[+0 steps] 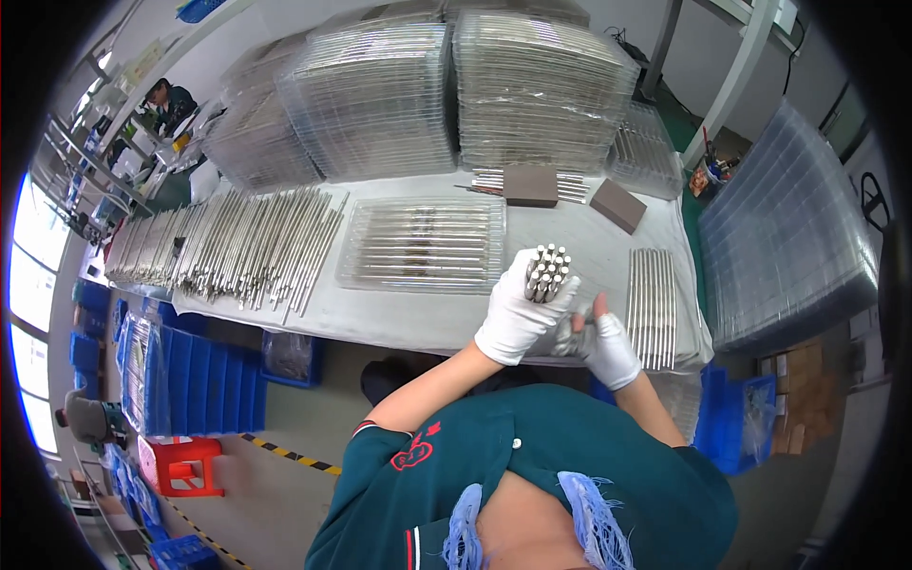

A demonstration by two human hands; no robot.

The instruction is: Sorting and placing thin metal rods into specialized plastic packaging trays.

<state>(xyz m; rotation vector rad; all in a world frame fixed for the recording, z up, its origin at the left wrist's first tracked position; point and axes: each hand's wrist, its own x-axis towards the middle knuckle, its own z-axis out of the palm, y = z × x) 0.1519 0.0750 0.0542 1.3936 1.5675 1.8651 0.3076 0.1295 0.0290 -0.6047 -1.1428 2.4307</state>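
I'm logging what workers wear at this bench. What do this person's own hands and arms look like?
Both the left hand and the right hand wear white fabric gloves ending at the wrist. The forearms are bare. The top is a dark teal short-sleeved shirt with red trim at the sleeve edge and a red emblem on the left sleeve.

White gloves on left hand [518,318] and right hand [608,347], teal short-sleeved shirt, red emblem, red-trimmed cuff
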